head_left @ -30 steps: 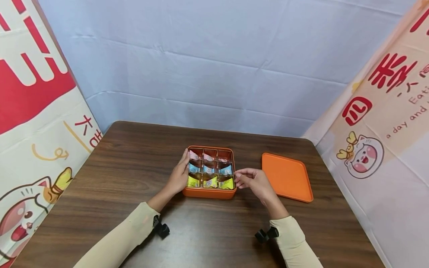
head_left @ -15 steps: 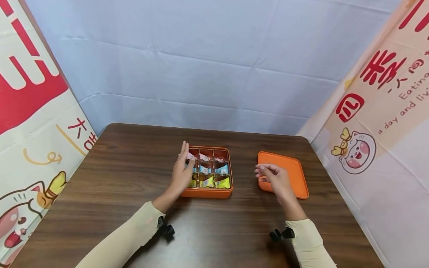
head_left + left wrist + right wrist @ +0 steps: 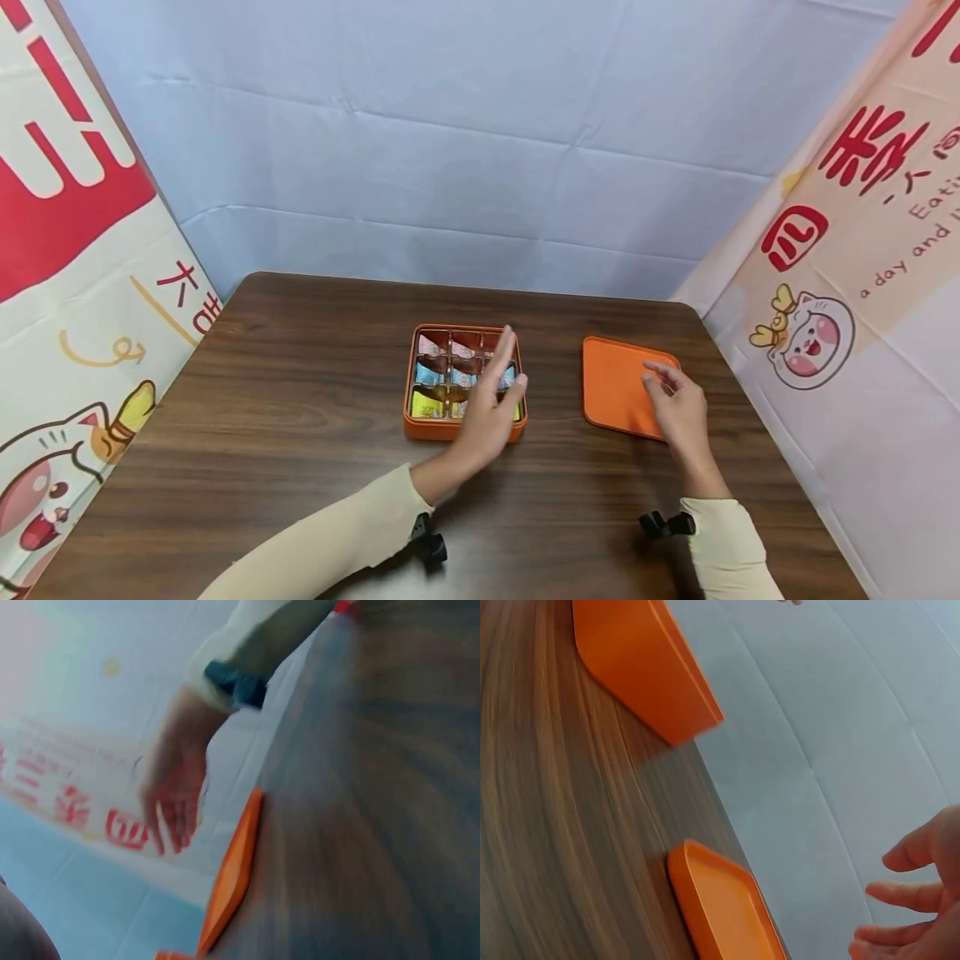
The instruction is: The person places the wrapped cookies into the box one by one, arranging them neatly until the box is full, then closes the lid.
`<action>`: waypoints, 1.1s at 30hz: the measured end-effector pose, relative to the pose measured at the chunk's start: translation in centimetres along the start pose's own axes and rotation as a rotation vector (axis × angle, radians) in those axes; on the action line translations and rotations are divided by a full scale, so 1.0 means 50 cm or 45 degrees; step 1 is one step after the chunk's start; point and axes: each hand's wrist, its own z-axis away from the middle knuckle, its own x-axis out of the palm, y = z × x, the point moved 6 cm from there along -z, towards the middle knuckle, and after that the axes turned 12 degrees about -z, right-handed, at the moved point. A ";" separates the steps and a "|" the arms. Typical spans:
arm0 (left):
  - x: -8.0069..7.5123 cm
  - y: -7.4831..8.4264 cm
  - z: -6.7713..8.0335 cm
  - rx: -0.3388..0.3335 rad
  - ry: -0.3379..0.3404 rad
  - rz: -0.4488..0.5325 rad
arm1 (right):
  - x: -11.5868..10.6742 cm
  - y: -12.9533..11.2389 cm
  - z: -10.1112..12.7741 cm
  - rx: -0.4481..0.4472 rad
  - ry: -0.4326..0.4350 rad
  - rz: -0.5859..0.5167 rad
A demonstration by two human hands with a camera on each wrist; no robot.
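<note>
An orange box (image 3: 442,430) with a clear divided insert sits mid-table in the head view, its compartments holding wrapped candies: pink at the back, blue in the middle row, yellow (image 3: 427,405) in front. My left hand (image 3: 486,421), fingers straight, passes over the box's right side and hides some of the candies. To the right lies the orange lid (image 3: 615,387), flat with its raised rim upward. Above the lid's right part is my right hand (image 3: 681,410), fingers loosely bent and holding nothing; the right wrist view shows these fingers (image 3: 904,896) apart from the lid.
The dark wood table (image 3: 315,375) ends at a pale blue cloth backdrop (image 3: 420,167). Printed banners (image 3: 810,308) flank it on the right and left. A black wrist camera (image 3: 429,546) sits on each forearm.
My left hand has left the box's left side and moved right across it. The right hand has gone from the box's right edge to over the lid.
</note>
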 end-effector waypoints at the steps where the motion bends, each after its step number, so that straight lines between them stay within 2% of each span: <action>1: 0.014 0.003 0.004 0.006 -0.026 -0.002 | -0.006 0.003 -0.004 -0.015 -0.020 0.060; 5: 0.063 0.010 0.027 0.007 -0.125 -0.023 | -0.019 0.024 -0.013 -0.030 -0.184 0.307; 10: 0.109 -0.001 0.060 -0.087 -0.284 -0.040 | -0.030 0.069 -0.018 0.054 -0.406 0.473; 14: 0.134 -0.017 0.073 -0.194 -0.421 -0.051 | -0.042 0.095 -0.021 0.098 -0.486 0.558; 17: 0.145 -0.031 0.077 -0.273 -0.479 -0.065 | -0.048 0.106 -0.022 0.089 -0.518 0.629; 26: 0.174 -0.065 0.070 -0.537 -0.521 0.028 | -0.058 0.121 -0.023 -0.003 -0.550 0.725; 33: 0.192 -0.079 0.065 -0.680 -0.521 0.134 | -0.058 0.134 -0.023 -0.013 -0.613 0.755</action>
